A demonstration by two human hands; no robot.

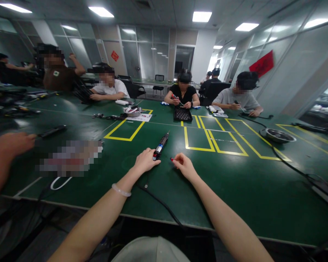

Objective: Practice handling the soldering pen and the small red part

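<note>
A slim, cylindrical silver-and-black tool (161,145) with blue and red parts is over the middle stretch of the green bench (235,189), nearer the near edge, its thin tip towards the far edge. The left hand (146,160) has its grip closed about the rear end. Just beside it, the right hand's (184,166) grip pinches a small red-and-black piece (172,159). A black cable (164,204) reaches the near edge. Yellow tape rectangles (200,148) lie towards the far edge.
</note>
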